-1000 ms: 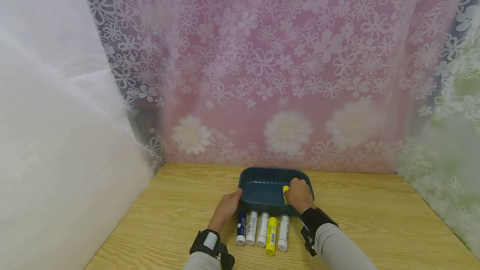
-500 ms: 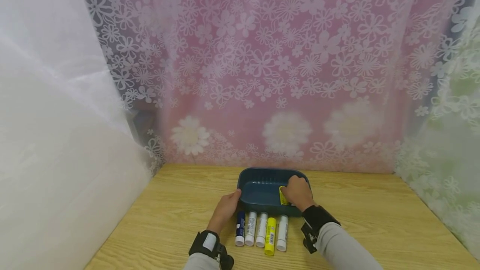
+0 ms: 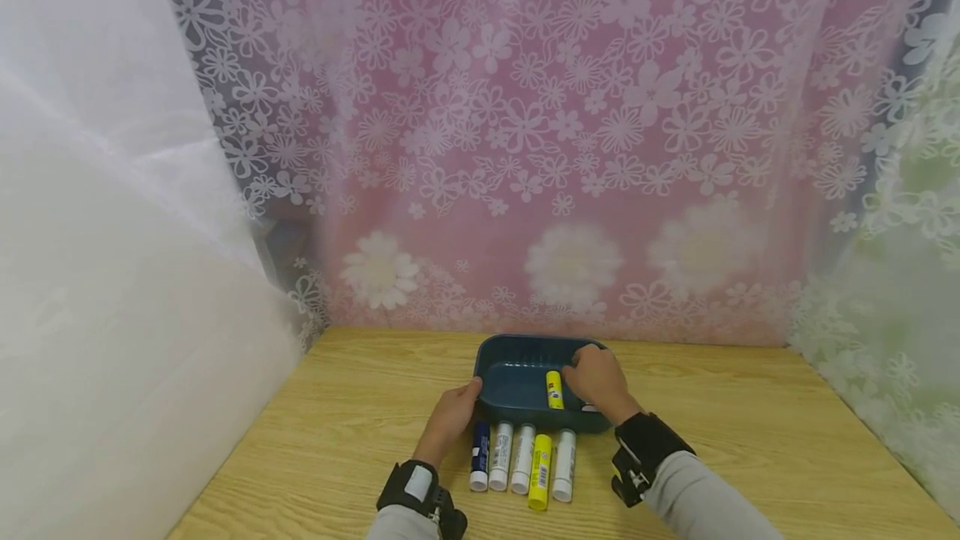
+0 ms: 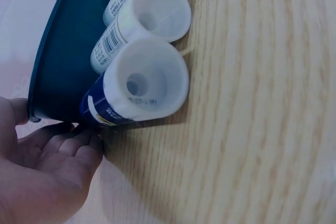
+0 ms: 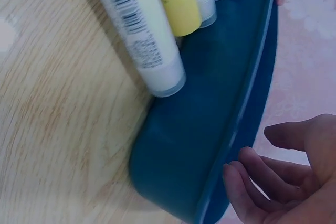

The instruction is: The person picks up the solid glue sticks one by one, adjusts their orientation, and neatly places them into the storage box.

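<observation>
A yellow stick (image 3: 554,390), shaped like a glue stick, is found inside the dark blue tray (image 3: 513,388), right of the tray's middle and near its front wall; its dark markings are too small to be read. A pale object (image 3: 590,407) is seen beside it, mostly covered by the right hand (image 3: 602,380). That hand is held over the tray's right part — in the right wrist view, its thumb and bent fingers are parted and nothing is held. The tray's left rim is gripped by the left hand (image 3: 450,415), thumb at the edge and fingers below.

Five sticks are laid in a row before the tray: a dark blue stick (image 3: 481,457), two white sticks (image 3: 502,457), a second yellow stick (image 3: 540,473) and a last white stick (image 3: 565,465). Barcodes are noted on the second yellow stick, the last white stick and a white one; the fine print cannot be made out. Inside the dark blue stick's white end, a stamped code is only partly legible.

Everything is carried by a wood-grain tabletop (image 3: 712,423). Behind it, a flower-patterned curtain (image 3: 525,148) is hung — pale yellow letters, "ING" in mirror image, can be read at its top.
</observation>
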`<state>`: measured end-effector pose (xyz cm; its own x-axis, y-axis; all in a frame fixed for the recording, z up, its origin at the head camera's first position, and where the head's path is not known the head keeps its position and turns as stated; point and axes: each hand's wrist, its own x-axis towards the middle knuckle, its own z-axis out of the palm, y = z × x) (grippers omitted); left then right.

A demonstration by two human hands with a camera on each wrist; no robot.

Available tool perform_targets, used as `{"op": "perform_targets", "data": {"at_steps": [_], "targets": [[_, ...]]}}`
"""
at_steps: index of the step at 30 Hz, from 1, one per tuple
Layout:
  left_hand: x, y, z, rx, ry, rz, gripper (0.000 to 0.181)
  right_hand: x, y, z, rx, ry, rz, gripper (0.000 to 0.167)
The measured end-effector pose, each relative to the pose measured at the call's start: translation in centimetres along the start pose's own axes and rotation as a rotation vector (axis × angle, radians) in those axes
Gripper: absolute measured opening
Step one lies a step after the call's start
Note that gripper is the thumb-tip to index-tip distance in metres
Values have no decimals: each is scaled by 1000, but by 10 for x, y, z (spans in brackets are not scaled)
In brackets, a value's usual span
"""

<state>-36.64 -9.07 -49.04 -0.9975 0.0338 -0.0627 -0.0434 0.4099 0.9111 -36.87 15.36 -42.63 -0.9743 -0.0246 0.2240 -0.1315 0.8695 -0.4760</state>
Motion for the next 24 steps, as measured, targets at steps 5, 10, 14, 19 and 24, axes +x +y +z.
{"op": "perform_targets", "data": {"at_steps": [5, 10, 14, 19, 24], "targets": [[0, 0, 0, -4, -4, 4, 65, -3, -8, -7, 10, -10, 1, 26], [1, -1, 1, -2, -2, 10, 61, -7, -14, -13, 61, 3, -25, 29], [1, -2, 1, -4, -4, 15, 60, -11, -18, -16, 98, 7, -25, 27], [2, -3, 1, 1, 5, 14, 61, -16, -25, -24, 177, -5, -20, 27], [3, -4, 1, 1, 19, 14, 60, -25, -31, -34, 203, -10, -47, 20]]}}
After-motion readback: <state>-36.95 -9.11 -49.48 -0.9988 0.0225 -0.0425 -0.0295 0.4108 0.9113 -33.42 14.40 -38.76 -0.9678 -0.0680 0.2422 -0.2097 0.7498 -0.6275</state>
